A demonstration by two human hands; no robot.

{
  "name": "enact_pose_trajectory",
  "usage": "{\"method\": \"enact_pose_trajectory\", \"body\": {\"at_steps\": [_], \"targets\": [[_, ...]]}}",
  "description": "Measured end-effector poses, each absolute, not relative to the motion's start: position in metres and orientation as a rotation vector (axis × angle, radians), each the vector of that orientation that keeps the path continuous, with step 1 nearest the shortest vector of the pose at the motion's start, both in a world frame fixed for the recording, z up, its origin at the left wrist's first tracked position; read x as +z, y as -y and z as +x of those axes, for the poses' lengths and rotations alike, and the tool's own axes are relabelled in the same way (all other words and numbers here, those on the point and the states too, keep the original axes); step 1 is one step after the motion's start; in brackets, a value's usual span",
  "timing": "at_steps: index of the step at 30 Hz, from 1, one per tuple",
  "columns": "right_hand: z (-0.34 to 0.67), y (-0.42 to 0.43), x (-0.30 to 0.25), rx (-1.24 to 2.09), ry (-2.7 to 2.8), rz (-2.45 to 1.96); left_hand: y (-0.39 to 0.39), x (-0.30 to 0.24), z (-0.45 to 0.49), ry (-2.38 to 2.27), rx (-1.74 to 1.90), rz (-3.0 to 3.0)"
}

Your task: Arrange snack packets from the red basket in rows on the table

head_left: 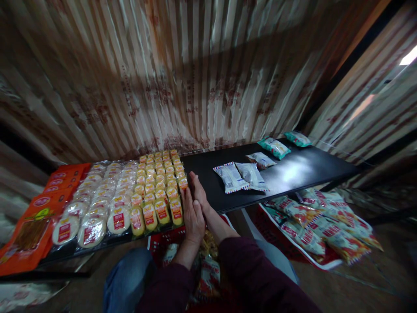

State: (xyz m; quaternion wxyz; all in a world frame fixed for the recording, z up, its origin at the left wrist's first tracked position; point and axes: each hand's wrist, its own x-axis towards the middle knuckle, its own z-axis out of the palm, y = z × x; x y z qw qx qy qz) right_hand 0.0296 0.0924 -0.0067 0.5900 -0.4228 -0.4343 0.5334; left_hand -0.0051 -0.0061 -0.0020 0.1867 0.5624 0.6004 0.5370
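On the black shelf (203,174), small yellow wrapped cakes (159,187) stand in packed rows. My left hand (193,217) is stretched flat along the right side of these rows, its fingers touching or very close to the end packs. Just beyond it, my right hand (199,191) extends flat along the same side, fingers straight, the two hands overlapping or pressed close together. Neither hand grips anything. Left of the cakes are rows of round white crackers (93,226) in clear wrap. Orange packets (35,221) lie overlapped at the far left.
Silver-white packets (230,177) and green packets (274,148) lie on the shelf to the right. Below, a red basket (325,266) holds several snack bags (332,230). Another red basket (153,243) with bags stands between my knees. Striped sheeting (195,87) hangs behind the shelf.
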Motion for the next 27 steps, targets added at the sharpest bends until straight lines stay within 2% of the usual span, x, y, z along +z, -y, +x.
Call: {"method": "enact_pose_trajectory", "body": {"at_steps": [9,15,21,24,27], "targets": [[0.051,-0.067,-0.022,1.151,0.892,-1.142,0.021,-0.004,-0.007,-1.61,1.325,1.962],[0.055,-0.043,-0.015,1.114,1.065,-1.14,0.041,-0.01,-0.008,-1.646,1.249,1.999],[0.062,0.013,-0.007,1.01,1.26,-1.14,0.086,-0.02,-0.016,-1.547,1.18,2.206],[0.07,0.05,-0.021,1.026,1.272,-1.174,0.113,-0.026,-0.025,-1.442,1.094,2.318],[0.076,0.079,-0.037,1.004,1.295,-1.248,0.132,-0.032,-0.036,-1.463,1.167,2.335]]}}
